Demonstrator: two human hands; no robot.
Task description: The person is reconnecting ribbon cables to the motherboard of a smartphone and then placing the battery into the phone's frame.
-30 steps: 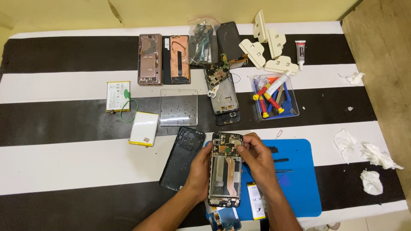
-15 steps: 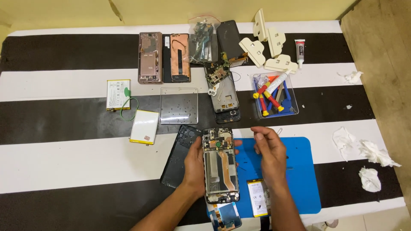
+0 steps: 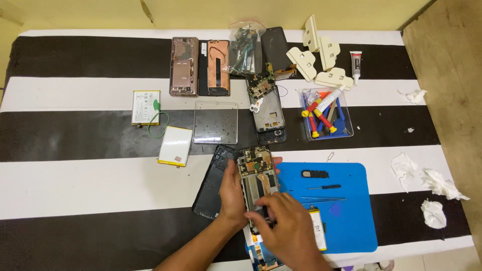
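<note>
Your right hand has shifted since half a second ago: it sat spread on the blue mat beside the opened phone and now lies across the phone's lower half, fingers curled down onto it; whether they pinch any part cannot be told. Your left hand keeps its place, gripping the phone's left edge with the thumb on the frame. The phone itself rests at the mat's left edge, just beside a dark back cover, about where it was.

Containers: the clear plastic tray holds red and yellow-handled tools, a white tube and blue picks. A clear bag at the far edge holds small phone parts. An empty-looking clear lid lies flat near two batteries.

On the mat lie a small black part, a screwdriver and tweezers, all unmoved.
</note>
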